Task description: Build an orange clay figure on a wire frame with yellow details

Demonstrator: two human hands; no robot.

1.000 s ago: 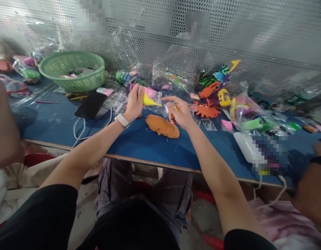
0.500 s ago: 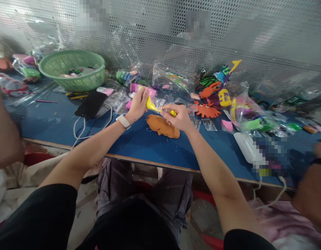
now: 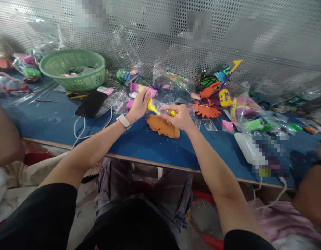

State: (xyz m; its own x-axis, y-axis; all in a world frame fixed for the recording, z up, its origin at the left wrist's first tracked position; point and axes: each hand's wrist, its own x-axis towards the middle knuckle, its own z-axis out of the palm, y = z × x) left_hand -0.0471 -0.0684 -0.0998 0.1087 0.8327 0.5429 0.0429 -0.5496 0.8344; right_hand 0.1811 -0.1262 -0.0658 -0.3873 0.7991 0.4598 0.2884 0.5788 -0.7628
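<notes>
While the left hand (image 3: 140, 104) grips a yellow tapering clay-like strip (image 3: 151, 106) above the blue worktop (image 3: 139, 146), inward of its front edge, the right hand (image 3: 179, 117), holding a small yellow lump (image 3: 174, 113), appears to pinch the tip, where light, even pressure should prevent tearing.

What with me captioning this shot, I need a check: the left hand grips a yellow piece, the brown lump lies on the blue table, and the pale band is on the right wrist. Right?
Not quite: the head view shows the pale band on the left wrist. The left hand does grip a yellow piece, and the brown lump lies on the blue table.
</notes>
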